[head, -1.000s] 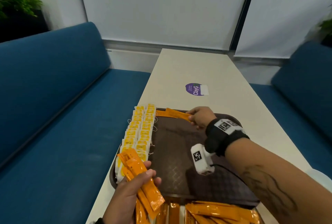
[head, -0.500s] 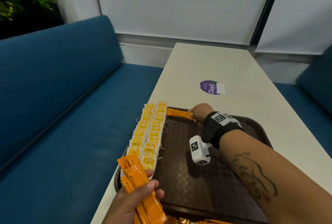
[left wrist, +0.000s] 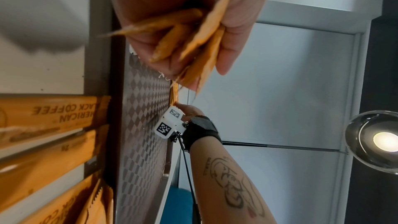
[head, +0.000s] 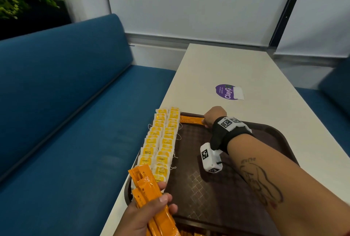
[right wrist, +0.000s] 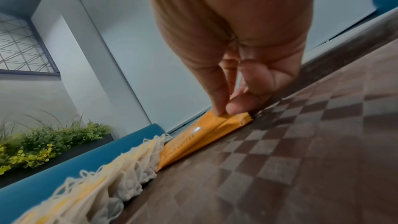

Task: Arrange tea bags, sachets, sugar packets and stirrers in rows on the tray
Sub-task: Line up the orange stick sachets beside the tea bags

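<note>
Orange sachet [head: 191, 119] lies flat along the tray's [head: 280, 137] far rim, long axis crosswise, right hand [head: 215, 116] pinching its near end; left end seemingly touches the tea bags [head: 161, 141]. Left hand [head: 144, 216] grips a bundle of sachets [head: 151, 194].

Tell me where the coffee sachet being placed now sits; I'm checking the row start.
In the head view the coffee sachet lies along the tray's far edge, touching the tea bags on its left, pinched by the right hand.
</note>
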Motion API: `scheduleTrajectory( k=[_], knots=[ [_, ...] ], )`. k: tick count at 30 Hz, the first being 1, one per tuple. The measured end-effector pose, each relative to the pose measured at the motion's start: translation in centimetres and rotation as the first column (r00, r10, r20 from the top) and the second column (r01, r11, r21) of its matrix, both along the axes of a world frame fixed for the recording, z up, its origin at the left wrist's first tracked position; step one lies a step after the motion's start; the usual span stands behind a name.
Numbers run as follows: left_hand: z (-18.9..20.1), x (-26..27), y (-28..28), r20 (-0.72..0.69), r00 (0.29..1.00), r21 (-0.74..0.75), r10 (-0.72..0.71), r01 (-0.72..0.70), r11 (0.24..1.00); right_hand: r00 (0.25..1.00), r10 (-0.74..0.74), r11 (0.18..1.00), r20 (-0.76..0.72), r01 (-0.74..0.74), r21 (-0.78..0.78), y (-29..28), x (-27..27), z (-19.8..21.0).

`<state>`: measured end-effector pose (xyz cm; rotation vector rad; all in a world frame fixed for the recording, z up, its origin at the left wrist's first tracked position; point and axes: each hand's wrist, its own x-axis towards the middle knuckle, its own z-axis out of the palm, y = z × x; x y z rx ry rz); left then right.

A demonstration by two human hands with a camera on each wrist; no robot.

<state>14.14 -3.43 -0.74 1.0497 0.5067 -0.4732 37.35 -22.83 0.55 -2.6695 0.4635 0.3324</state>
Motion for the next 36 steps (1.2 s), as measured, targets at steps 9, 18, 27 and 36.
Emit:
scheduleTrajectory(
  k=[9,18,27,36],
  knots=[
    [-0.6,0.5,0.4,-0.01,1.0,-0.012,-0.015,0.015,1.0,0.999,-0.002,0.982,-0.042,-0.006,-0.19,0.1,0.6,-0.8],
    [-0.8,0.2,0.3,-0.011,1.0,-0.058,-0.01,0.01,0.998,0.999,0.004,0.974,-0.052,-0.015,-0.227,-0.3,0.0,-0.7],
    [-0.7,-0.2,0.0,-0.005,1.0,-0.071,-0.005,0.005,0.997,0.997,-0.035,0.983,-0.063,0.023,-0.182,-0.9,-0.2,-1.2],
    [-0.9,-0.4,0.1,0.017,1.0,-0.083,-0.024,0.026,0.996,0.999,0.004,0.979,-0.051,-0.014,-0.204,-1.1,0.9,-2.0]
  ],
)
